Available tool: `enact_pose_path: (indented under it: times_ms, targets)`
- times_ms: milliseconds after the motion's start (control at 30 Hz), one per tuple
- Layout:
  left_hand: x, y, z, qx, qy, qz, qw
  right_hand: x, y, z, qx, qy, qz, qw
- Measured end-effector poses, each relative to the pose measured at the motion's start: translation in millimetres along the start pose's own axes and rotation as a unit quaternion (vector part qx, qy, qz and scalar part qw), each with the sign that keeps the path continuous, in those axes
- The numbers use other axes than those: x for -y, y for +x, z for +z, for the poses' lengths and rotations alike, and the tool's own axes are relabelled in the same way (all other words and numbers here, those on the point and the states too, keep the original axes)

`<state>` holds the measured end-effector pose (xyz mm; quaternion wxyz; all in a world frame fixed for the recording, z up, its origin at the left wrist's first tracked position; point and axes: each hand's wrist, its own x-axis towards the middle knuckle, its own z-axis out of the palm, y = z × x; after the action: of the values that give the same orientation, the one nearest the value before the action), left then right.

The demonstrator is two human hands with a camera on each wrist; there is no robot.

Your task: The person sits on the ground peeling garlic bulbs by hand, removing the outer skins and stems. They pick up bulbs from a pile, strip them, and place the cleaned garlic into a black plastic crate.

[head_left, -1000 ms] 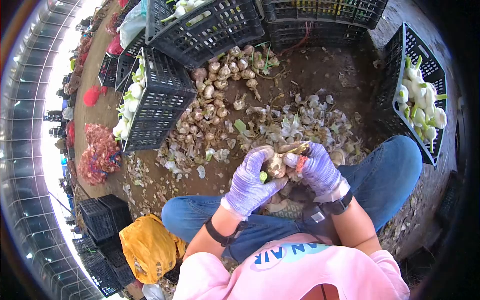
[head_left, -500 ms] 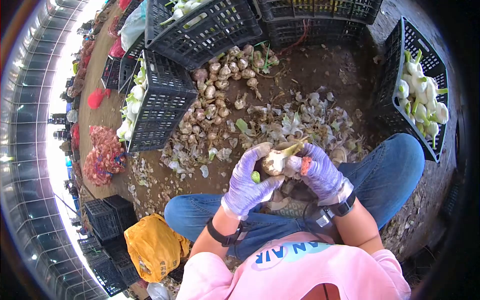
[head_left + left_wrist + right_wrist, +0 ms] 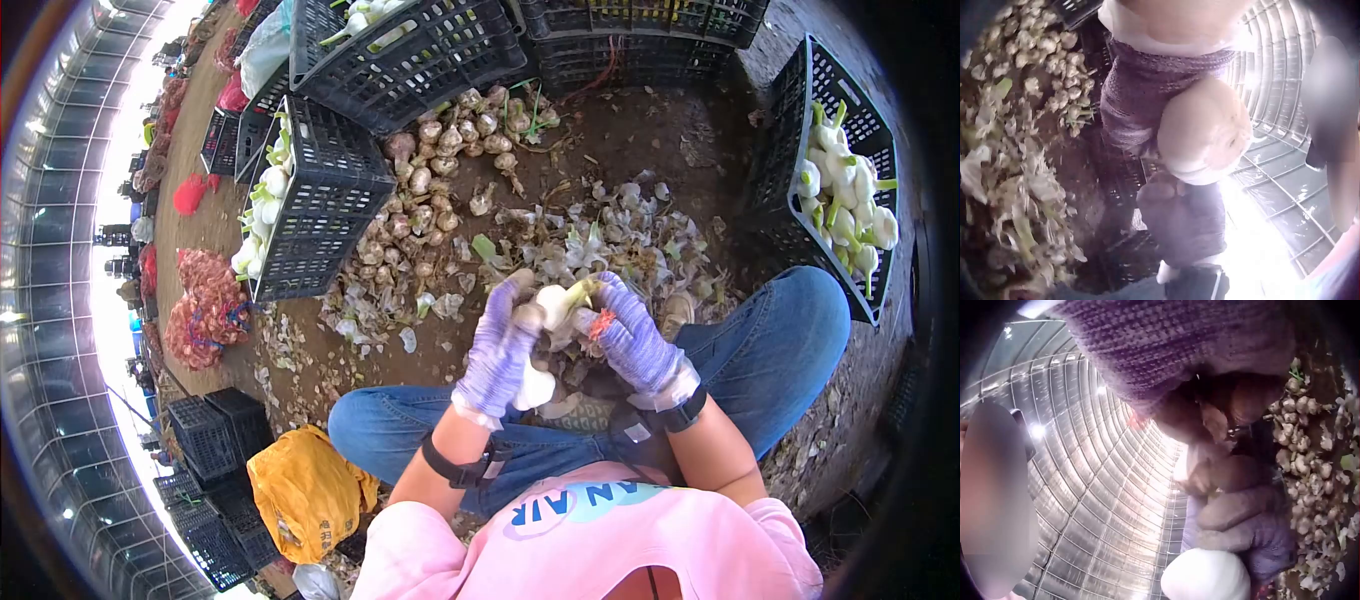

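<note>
Both hands wear purple knitted gloves and meet over the lap. My left hand (image 3: 500, 350) grips a garlic bulb (image 3: 553, 303) between thumb and fingers, its pale side showing and its short green stem (image 3: 580, 291) pointing right. A second, peeled white garlic bulb (image 3: 535, 388) sits in the same hand's lower palm; in the left wrist view this white bulb (image 3: 1207, 131) bulges out below the cuff. My right hand (image 3: 635, 335) pinches at the stem side of the first bulb, with brown skin (image 3: 1215, 419) at its fingers. An orange-red band shows on a right finger.
Peeled papery skins (image 3: 610, 240) and a pile of unpeeled garlic (image 3: 440, 150) lie on the ground ahead. Black crates of white garlic stand at left (image 3: 320, 220) and right (image 3: 790, 180), with more crates behind. A yellow bag (image 3: 300, 495) lies beside the left knee.
The left hand has turned, bringing the second white bulb into view under its palm. The held bulb's brown outer skin has come away, and the right hand has shifted slightly.
</note>
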<state>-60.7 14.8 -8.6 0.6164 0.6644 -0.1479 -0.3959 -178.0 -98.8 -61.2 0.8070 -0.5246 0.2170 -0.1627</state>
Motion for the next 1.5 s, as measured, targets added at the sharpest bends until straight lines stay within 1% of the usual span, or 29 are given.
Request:
enact_pose_path:
  times_ms: [33, 67, 100, 133, 233, 267, 367, 400, 433, 500, 533, 567, 633, 667, 700, 767, 833, 900, 967, 1033, 1100, 1133, 1167, 1233, 1267, 1300, 1367, 1433, 1500]
  targets:
    - [-5.3, -1.3, -1.2, 0.000, 0.000, -0.001, 1.000, -1.3, -0.1, -0.3, 0.003, -0.040, -0.035, 0.999]
    - [-11.8, -2.5, -5.7, 0.033, -0.019, -0.057, 0.998, 1.9, -1.1, -2.6, 0.003, -0.040, -0.033, 0.999]
    - [-15.5, -2.2, -8.5, 0.066, -0.037, -0.111, 0.991, 9.3, -1.9, -6.3, 0.072, 0.227, 0.050, 0.970]
    - [-13.3, 0.2, -10.2, 0.070, -0.096, -0.115, 0.986, 15.9, -2.5, -8.6, 0.135, 0.475, 0.129, 0.860]
    - [-7.4, 4.5, -8.3, 0.050, -0.116, -0.058, 0.990, 30.1, 2.9, 7.2, 0.067, 0.437, 0.105, 0.891]
    - [-12.1, 2.0, -14.4, 0.080, -0.106, -0.052, 0.990, 24.7, 5.4, 7.7, 0.058, 0.402, 0.081, 0.910]
    - [-15.1, 3.9, -13.2, 0.072, -0.008, -0.061, 0.995, 32.7, 3.5, 6.6, 0.100, 0.389, 0.097, 0.911]
    - [-12.8, 6.6, -16.0, 0.097, -0.081, -0.055, 0.990, 31.4, 2.3, 4.5, 0.118, 0.467, 0.096, 0.871]
    - [-15.1, 7.7, -16.0, 0.098, -0.081, -0.054, 0.990, 35.6, 2.4, 4.1, 0.118, 0.466, 0.096, 0.872]
    - [-19.2, 7.3, -15.5, 0.098, -0.070, -0.058, 0.991, 45.4, -0.2, 4.6, 0.059, 0.432, 0.131, 0.890]
    - [-12.4, 10.0, -15.3, 0.068, -0.009, 0.021, 0.997, 42.0, -1.3, 5.3, 0.065, 0.449, 0.115, 0.884]
    - [-9.6, 11.9, -17.8, 0.067, -0.009, 0.021, 0.997, 40.1, -0.9, 4.8, 0.065, 0.449, 0.116, 0.884]
    - [-7.3, 14.5, -21.7, -0.003, 0.101, 0.051, 0.994, 35.6, 0.5, 1.5, 0.072, 0.422, 0.116, 0.896]
    - [-7.8, 14.9, -20.2, -0.016, 0.079, 0.044, 0.996, 30.1, 2.2, -0.7, 0.072, 0.423, 0.116, 0.896]
    - [-10.3, 13.9, -19.4, -0.015, 0.079, 0.044, 0.996, 23.2, 5.4, -4.1, 0.057, 0.428, 0.098, 0.897]
    - [-16.1, 8.7, -21.4, 0.013, 0.100, 0.116, 0.988, 23.2, 9.5, -10.5, 0.042, 0.433, 0.080, 0.897]
    - [-10.9, 6.1, -28.8, 0.035, 0.034, 0.138, 0.989, 34.0, 15.2, -18.1, -0.102, 0.389, 0.017, 0.915]
    - [-11.1, 2.8, -32.1, 0.047, 0.012, 0.167, 0.985, 40.1, 19.5, -22.7, -0.124, 0.393, -0.019, 0.911]
    - [-5.0, 3.3, -33.8, 0.038, -0.041, 0.174, 0.983, 53.7, 18.4, -19.9, -0.241, 0.368, -0.107, 0.892]
    - [-3.1, 1.8, -34.4, -0.060, -0.194, 0.014, 0.979, 61.4, 15.2, -17.6, -0.223, 0.339, -0.149, 0.902]
    - [2.0, 3.9, -33.6, -0.067, -0.209, -0.001, 0.976, 73.2, 7.9, -5.8, -0.161, 0.061, -0.090, 0.981]
    - [4.0, 2.6, -30.5, -0.047, -0.228, 0.006, 0.972, 67.5, 2.7, -8.0, -0.056, 0.109, -0.038, 0.992]
    - [4.7, 1.5, -28.2, -0.028, -0.248, 0.013, 0.968, 61.3, 2.0, -3.9, -0.023, 0.056, -0.057, 0.997]
    - [-0.7, 0.1, -26.3, -0.007, -0.229, 0.021, 0.973, 60.0, -3.7, -0.3, 0.005, 0.130, 0.081, 0.988]
    - [-3.8, 1.8, -27.6, 0.052, -0.185, 0.050, 0.980, 62.8, -4.9, 3.2, 0.016, 0.150, 0.114, 0.982]
    - [-5.9, 2.4, -28.7, 0.112, -0.142, 0.078, 0.980, 61.8, -5.1, 3.8, 0.014, 0.150, 0.117, 0.982]
    - [-10.2, 0.2, -34.0, 0.122, -0.111, 0.067, 0.984, 56.7, -5.4, 4.2, 0.055, 0.135, 0.118, 0.982]
    - [-17.7, 4.7, -35.1, 0.194, -0.011, 0.161, 0.968, 53.8, -4.2, 5.8, 0.058, 0.124, 0.103, 0.985]
    - [-27.9, 5.8, -31.8, 0.214, -0.012, 0.163, 0.963, 55.2, -3.1, 5.9, 0.076, 0.084, 0.128, 0.985]
